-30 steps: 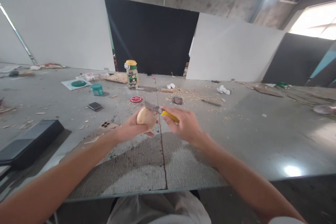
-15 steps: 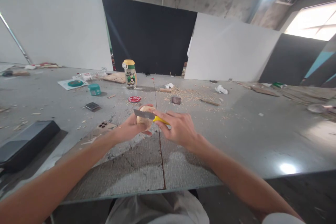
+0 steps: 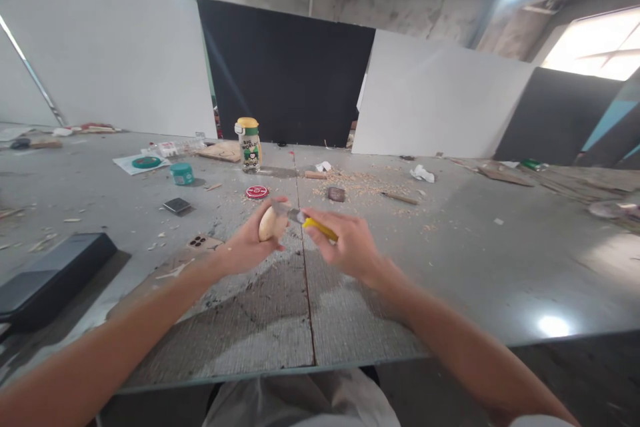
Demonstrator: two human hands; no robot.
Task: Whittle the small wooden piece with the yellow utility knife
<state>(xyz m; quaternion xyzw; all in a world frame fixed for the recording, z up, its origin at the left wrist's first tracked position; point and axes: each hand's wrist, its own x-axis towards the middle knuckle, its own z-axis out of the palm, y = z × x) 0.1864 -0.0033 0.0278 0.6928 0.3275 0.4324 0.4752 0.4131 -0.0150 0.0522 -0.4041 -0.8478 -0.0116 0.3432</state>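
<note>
My left hand (image 3: 250, 240) is closed around a pale, rounded wooden piece (image 3: 270, 224), held above the table. Its fingers wrap the far and near sides, so part of the piece is hidden. In my right hand (image 3: 347, 240) is a yellow-handled utility knife (image 3: 320, 228), gripped with the index finger along the handle. The knife's grey blade points left and lies at the right side of the wooden piece; I cannot tell how firmly it touches. Just beyond the hands a red round tin lid (image 3: 257, 193) lies on the table.
A bottle with a yellow lid (image 3: 249, 145) stands at the back. Left are a teal jar (image 3: 181, 173), a small dark square (image 3: 177, 205), a phone (image 3: 205, 241) and a black box (image 3: 55, 273). Wood shavings (image 3: 365, 181), a brown block (image 3: 336, 194) and a thin tool (image 3: 399, 198) lie right of centre.
The wooden piece has turned in my left hand, showing a narrower side. My right hand has shifted slightly right with the knife, and the blade has moved right across the piece.
</note>
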